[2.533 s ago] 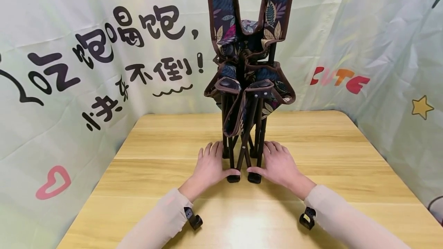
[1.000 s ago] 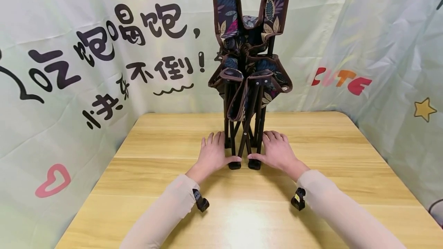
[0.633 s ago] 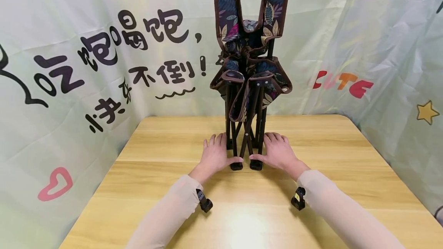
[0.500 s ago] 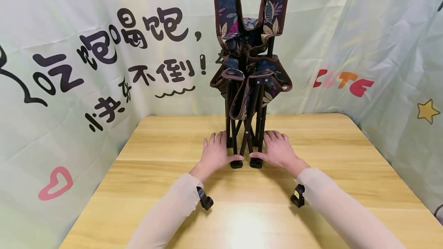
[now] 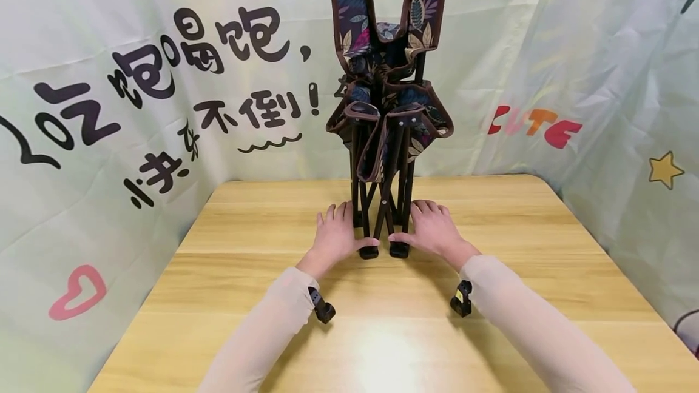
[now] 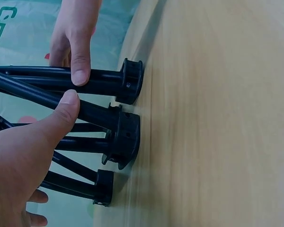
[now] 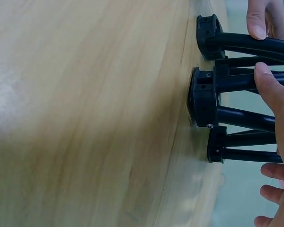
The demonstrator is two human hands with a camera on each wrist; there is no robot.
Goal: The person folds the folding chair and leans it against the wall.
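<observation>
A folded camping chair stands upright on the wooden table. Its dark leaf-patterned fabric hangs in folds, with two flaps pointing up. Below, thin dark legs cross close together and end in black plastic feet. My left hand grips the legs low on the left side, its thumb across the front leg. From the right, my right hand holds the legs the same way, just above the feet. In both wrist views the thumbs press the tubes, while the other fingers reach past the side and are partly hidden.
Pale cloth curtains with printed writing surround the table at the back and sides. The table's back edge lies behind the chair. A black wrist camera sits at my left cuff, another black wrist camera at my right.
The chair and both hands have moved a little away from me, toward the table's back edge. Both hands keep their hold on the legs. The view shifts slightly.
</observation>
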